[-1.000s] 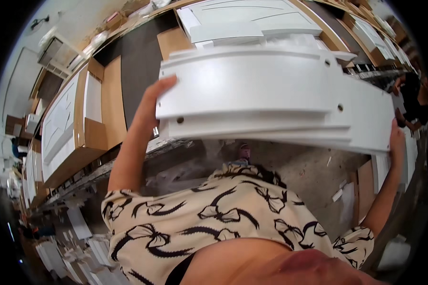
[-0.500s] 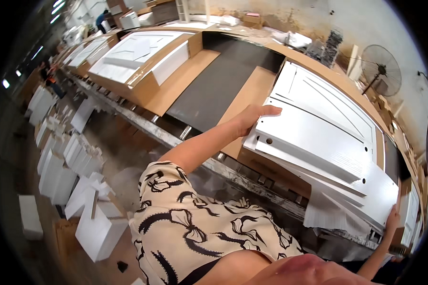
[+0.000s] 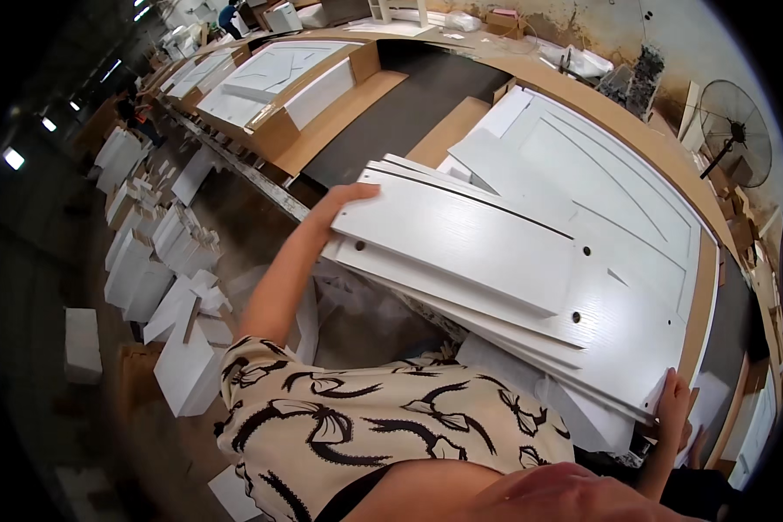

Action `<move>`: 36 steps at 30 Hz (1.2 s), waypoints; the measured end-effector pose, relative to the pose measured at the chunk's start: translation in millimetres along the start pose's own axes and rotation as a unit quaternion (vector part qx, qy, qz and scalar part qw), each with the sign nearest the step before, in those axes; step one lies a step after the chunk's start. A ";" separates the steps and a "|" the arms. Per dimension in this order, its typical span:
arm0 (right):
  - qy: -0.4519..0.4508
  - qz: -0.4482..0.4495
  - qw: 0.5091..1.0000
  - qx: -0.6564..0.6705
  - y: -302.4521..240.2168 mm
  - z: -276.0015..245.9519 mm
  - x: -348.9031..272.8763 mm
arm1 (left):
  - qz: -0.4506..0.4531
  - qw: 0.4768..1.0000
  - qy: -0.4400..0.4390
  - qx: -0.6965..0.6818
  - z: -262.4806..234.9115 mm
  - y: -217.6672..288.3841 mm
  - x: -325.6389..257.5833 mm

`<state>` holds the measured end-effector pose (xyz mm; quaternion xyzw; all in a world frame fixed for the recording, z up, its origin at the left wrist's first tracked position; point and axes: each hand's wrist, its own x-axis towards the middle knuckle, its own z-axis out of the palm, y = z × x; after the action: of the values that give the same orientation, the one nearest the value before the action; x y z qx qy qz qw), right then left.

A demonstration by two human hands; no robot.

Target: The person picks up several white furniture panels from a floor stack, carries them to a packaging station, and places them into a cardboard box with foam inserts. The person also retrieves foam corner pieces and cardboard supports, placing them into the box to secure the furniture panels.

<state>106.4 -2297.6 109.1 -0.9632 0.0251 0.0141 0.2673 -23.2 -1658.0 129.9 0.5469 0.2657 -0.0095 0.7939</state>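
A stack of white boards (image 3: 474, 239) with small drilled holes lies between my hands, held tilted above the near edge of the line. My left hand (image 3: 344, 202) is closed on its left end, thumb on top, the other fingers hidden below. At the far right end, my right hand (image 3: 672, 402) grips the corner of the boards. Behind the stack is an open cardboard carton (image 3: 705, 296) holding a large white panel (image 3: 609, 157) with thin grooved lines. A thin white sheet (image 3: 474, 157) slants beside the panel.
To the left, another carton (image 3: 278, 143) with white panels sits on the dark conveyor belt (image 3: 365, 113). Stacks of white boards (image 3: 187, 348) stand on the floor at the left. A standing fan (image 3: 735, 130) is at the back right. Other people (image 3: 139, 117) are in the distance.
The stack of boards has come off the carton toward my body and to the left, both hands moving with it. More of the grooved panel now shows.
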 end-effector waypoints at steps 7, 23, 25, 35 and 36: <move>-0.095 -0.016 0.993 0.061 -32.9 26.3 -33.2 | 0.036 0.997 0.071 -0.005 -78.0 -28.0 -3.5; -0.185 -0.358 0.914 0.039 -258.9 71.1 55.0 | 0.034 0.999 0.041 0.009 -83.3 -25.0 -19.6; -0.297 -0.360 0.881 0.083 -310.6 119.6 83.7 | 0.036 0.999 0.028 -0.001 -79.2 -25.9 -13.3; -0.563 -0.444 0.657 -0.234 -413.7 306.4 79.7 | 0.052 0.999 0.014 -0.010 -96.4 -26.3 3.3; -0.566 -0.424 0.664 -0.240 -416.8 311.4 78.4 | 0.062 0.998 0.014 -0.019 -101.5 -27.0 4.0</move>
<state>203.6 -1783.5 53.5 -0.7068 -0.5470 0.4474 -0.0338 -69.8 -1579.1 78.4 0.5471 0.2423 0.0522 0.7996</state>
